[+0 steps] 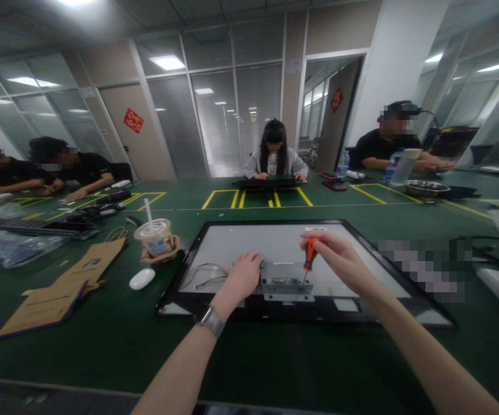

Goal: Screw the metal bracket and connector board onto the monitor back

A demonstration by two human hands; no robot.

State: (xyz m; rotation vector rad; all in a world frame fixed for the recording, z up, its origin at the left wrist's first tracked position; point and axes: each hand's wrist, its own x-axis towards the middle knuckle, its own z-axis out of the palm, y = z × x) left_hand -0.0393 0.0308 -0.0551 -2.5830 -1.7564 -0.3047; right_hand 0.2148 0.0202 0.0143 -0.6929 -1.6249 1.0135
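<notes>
A flat monitor panel (232, 242) lies face down on the green table (102, 346) in front of me, with a small metal board cover (286, 285) near its front edge. My right hand (338, 259) is closed round an orange-handled screwdriver (310, 257), held upright with its tip on the metal cover. My left hand (243, 276) rests with curled fingers on the panel just left of the cover, beside thin coloured wires (203, 276). A watch sits on my left wrist.
A white mouse (142, 279), an iced drink cup with a straw (156, 236) and a flattened paper bag (65, 282) lie to the left. Several people sit round the table; one opposite works on a dark panel (269, 183). A steel bowl (426, 187) stands far right.
</notes>
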